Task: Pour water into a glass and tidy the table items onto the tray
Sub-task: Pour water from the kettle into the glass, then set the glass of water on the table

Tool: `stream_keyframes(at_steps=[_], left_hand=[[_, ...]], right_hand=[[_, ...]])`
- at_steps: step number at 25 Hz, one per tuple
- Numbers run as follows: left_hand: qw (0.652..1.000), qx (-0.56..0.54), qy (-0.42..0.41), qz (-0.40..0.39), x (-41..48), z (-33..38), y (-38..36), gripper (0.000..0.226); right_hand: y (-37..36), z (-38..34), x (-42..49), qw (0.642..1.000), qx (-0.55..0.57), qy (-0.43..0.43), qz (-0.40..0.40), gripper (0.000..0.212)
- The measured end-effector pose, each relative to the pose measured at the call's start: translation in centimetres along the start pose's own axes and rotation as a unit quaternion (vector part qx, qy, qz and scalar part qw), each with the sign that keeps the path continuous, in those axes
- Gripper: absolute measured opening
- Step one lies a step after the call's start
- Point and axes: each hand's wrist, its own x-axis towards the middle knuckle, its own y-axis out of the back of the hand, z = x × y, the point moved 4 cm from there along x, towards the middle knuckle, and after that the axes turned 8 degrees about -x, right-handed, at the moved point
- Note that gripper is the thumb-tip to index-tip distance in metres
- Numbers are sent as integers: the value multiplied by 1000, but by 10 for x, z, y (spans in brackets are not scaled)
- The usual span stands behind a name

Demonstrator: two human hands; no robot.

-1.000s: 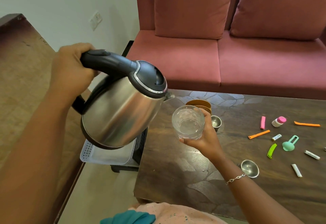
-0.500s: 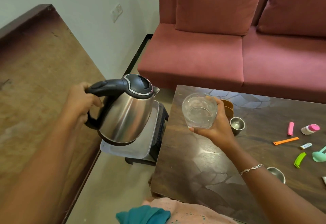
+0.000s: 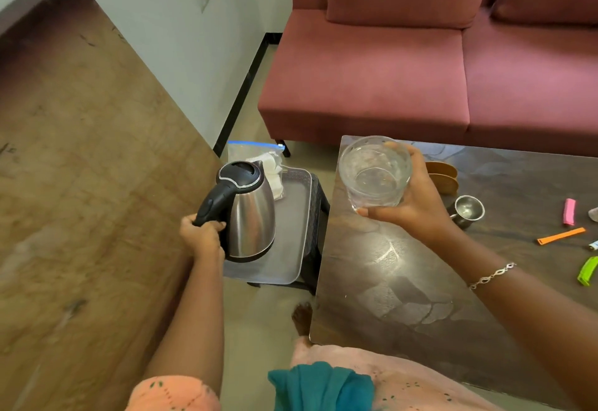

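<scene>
Above the table [image 3: 388, 281] edge, glass [image 3: 373, 174] in right fingers' [image 3: 420, 181] grasp; left fingers [image 3: 207, 228] round kettle [image 3: 250, 216], seemingly on tray [image 3: 291, 232].

The kettle [image 3: 250, 216] now stands upright on the tray [image 3: 293, 261].

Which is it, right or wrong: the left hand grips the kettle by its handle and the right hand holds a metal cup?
One thing is wrong. The head view shows the right hand holding a clear glass; the metal cup stands on the table. The left hand does grip the kettle by its handle.
</scene>
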Motion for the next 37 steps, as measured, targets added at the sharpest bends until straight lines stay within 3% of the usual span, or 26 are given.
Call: stream_keyframes(at_steps=[4, 6, 13, 25, 29, 31, 33, 35, 37], left_hand=[[997, -20, 27, 74, 21, -27, 3, 41], [993, -27, 40, 108, 28, -37, 7, 48], [985, -17, 65, 156, 36, -66, 13, 48], [976, -96, 123, 152, 23, -98, 21, 52], [982, -48, 156, 91, 24, -112, 27, 47], [986, 27, 114, 117, 21, -98, 27, 61], [982, 117, 15, 149, -8, -57, 14, 62], [993, 105, -35, 39, -51, -19, -19, 39], [979, 11, 85, -183, -105, -1, -61, 42]], right_hand=[[-12, -6, 9, 1000, -9, -6, 4, 95], [-17, -9, 10, 1000, -13, -8, 1, 95], [-29, -14, 17, 1000, -25, 3, -10, 92], [-28, -11, 17, 999, 25, 12, -16, 87], [-22, -8, 11, 999, 27, 17, -17, 88], [-20, -5, 9, 999, 29, 17, -20, 89], [-14, -1, 5, 999, 36, 14, -15, 89], [-7, 2, 0, 999, 41, 9, -14, 87], [1, 6, -5, 999, 44, 3, -10, 87]])
